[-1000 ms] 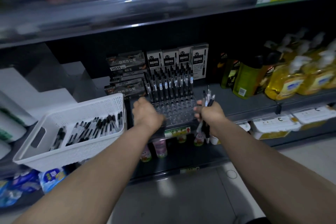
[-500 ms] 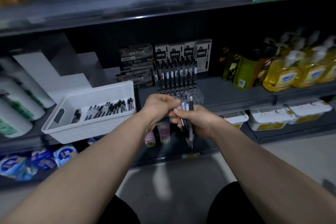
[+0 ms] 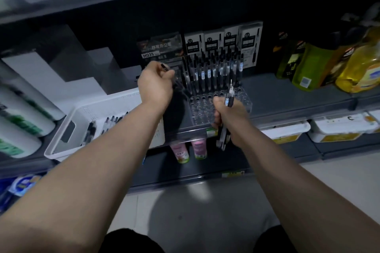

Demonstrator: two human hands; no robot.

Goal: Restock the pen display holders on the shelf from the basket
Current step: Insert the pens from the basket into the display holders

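The left hand (image 3: 155, 88) has drawn away from the right hand (image 3: 230, 115), whose fingers clench a bundle of black-and-clear pens (image 3: 230, 96). It now pinches one black-capped pen (image 3: 165, 66) beside the clear perforated plastic display holder (image 3: 203, 109), seemingly ready to slot it. More pens lie in the white plastic basket (image 3: 107, 101).

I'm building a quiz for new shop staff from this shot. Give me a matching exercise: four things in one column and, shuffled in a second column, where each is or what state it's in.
Things
1. white basket
2. clear pen holder
3. bundle of pens
4. single pen

Places or states
A. gripped in the right hand
B. back rows filled, front holes empty
C. held in the left hand
D. at the left of the middle shelf, loose pens lying in it

Pairs: 1-D, 2-B, 3-A, 4-C
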